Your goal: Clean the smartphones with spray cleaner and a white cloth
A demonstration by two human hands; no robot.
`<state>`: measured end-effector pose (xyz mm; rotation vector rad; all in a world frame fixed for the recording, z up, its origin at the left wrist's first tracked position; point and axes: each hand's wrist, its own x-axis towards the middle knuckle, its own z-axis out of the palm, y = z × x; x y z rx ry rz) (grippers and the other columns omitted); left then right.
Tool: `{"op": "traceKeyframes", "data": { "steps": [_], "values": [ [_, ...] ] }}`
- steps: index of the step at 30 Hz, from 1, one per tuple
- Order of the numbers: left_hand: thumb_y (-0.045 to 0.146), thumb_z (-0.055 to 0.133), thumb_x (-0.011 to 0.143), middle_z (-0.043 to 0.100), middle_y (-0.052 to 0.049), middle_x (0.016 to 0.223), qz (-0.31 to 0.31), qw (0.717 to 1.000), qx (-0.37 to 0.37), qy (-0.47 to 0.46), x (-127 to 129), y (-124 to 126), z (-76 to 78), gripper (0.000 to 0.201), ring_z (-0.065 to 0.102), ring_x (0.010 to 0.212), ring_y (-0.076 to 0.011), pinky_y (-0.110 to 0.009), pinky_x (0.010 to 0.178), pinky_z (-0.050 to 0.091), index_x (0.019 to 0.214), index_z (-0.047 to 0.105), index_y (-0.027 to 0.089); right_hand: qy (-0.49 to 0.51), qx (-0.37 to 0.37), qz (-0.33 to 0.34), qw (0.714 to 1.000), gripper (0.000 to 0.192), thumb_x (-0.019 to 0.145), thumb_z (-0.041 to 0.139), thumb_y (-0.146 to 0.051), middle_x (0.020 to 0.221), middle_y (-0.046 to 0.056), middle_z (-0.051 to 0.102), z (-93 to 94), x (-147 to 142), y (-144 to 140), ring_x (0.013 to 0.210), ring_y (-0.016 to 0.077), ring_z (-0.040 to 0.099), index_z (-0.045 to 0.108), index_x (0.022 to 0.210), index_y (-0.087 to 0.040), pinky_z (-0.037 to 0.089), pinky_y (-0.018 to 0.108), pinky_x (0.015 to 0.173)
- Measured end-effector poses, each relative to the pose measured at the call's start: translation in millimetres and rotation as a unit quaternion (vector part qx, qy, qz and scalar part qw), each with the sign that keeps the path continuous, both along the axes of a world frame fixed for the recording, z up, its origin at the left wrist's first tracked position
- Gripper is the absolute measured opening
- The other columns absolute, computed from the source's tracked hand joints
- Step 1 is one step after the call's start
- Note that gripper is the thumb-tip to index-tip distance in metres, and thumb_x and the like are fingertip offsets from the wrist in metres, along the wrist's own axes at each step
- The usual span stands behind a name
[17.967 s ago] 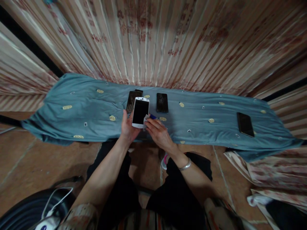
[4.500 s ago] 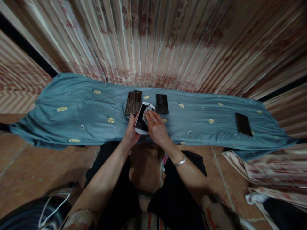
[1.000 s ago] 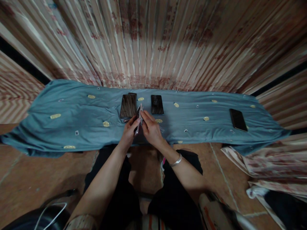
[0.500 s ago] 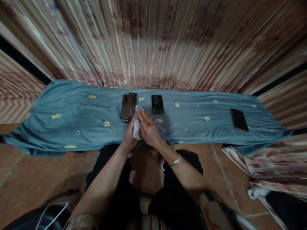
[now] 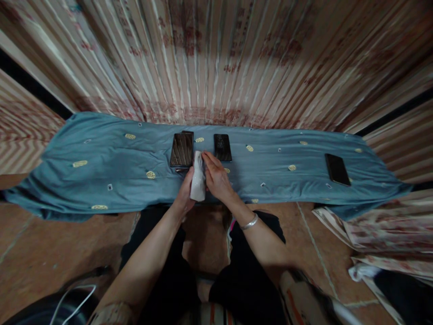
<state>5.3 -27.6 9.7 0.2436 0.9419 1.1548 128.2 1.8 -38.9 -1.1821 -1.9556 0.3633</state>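
- Long desk under a teal cloth (image 5: 101, 167) with small yellow motifs, backed by a pleated pink-and-cream curtain (image 5: 216, 58).
- Tiled reddish floor (image 5: 50, 243) below, black-trousered knees at the near edge.
- Left hand (image 5: 185, 192) curled around the white phone (image 5: 198, 183), gripping it from the left side, pale back turned up, just above the desk's near edge.
- Right hand (image 5: 216, 178) closed on the same phone from the right, fingers (image 5: 208, 159) pressed on its top end; silver bangle (image 5: 251, 222) at the wrist.
- Two stacked dark phones (image 5: 181, 150) just behind the left hand.
- Single black phone (image 5: 222, 147) just beyond the right fingers.
- Another black phone (image 5: 336, 169) well apart, far right.
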Motion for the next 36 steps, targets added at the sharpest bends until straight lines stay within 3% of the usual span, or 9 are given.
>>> {"op": "traceKeyframes", "data": {
  "steps": [10,15,20,32,36],
  "values": [
    [0.028,0.041,0.111,0.083,-0.008,0.125,-0.004,1.0,0.015,-0.015,3,0,-7.3,0.045,0.066,0.139,-0.0241,-0.033,0.12,0.049,0.146,0.066,0.014,-0.009,0.043,0.025,0.999,0.06,0.102,0.041,-0.011,0.166,0.016,0.052,6.4,-3,-5,0.16,0.023,0.043,0.049,0.161,-0.014,0.036,0.05,0.135],
    [0.036,0.037,0.113,0.08,-0.009,0.132,0.003,0.999,0.015,-0.033,1,1,-9.4,0.05,0.066,0.14,-0.0219,-0.03,0.121,0.047,0.15,0.062,0.014,-0.018,0.019,0.008,1.0,0.061,0.102,0.041,-0.01,0.167,0.017,0.051,4.0,2,-1,0.159,0.0243,0.044,0.048,0.162,-0.014,0.036,0.05,0.135],
    [0.043,0.039,0.112,0.08,-0.01,0.133,0.001,0.998,0.033,-0.053,-5,5,-13.8,0.056,0.071,0.132,-0.0253,-0.033,0.118,0.05,0.158,0.055,0.014,-0.023,0.009,0.0,1.0,0.058,0.102,0.041,-0.009,0.165,0.019,0.053,2.5,2,-4,0.157,0.026,0.047,0.052,0.159,-0.01,0.037,0.05,0.135],
    [0.037,0.032,0.114,0.082,-0.01,0.127,0.009,0.999,0.002,-0.039,-6,5,-2.1,0.058,0.074,0.127,-0.0243,-0.034,0.118,0.051,0.163,0.047,0.012,-0.042,-0.007,-0.004,0.999,0.058,0.101,0.043,-0.009,0.164,0.018,0.055,1.1,2,-6,0.155,0.0257,0.049,0.054,0.158,-0.011,0.037,0.049,0.135],
    [0.041,0.033,0.113,0.082,-0.012,0.126,0.015,0.999,0.015,-0.042,-11,7,-2.8,0.059,0.074,0.126,-0.0257,-0.035,0.118,0.05,0.161,0.05,0.01,-0.052,-0.006,0.007,0.999,0.058,0.099,0.045,-0.008,0.16,0.018,0.058,1.6,-1,-8,0.151,0.0275,0.052,0.057,0.156,-0.011,0.04,0.051,0.132]
  ]
}}
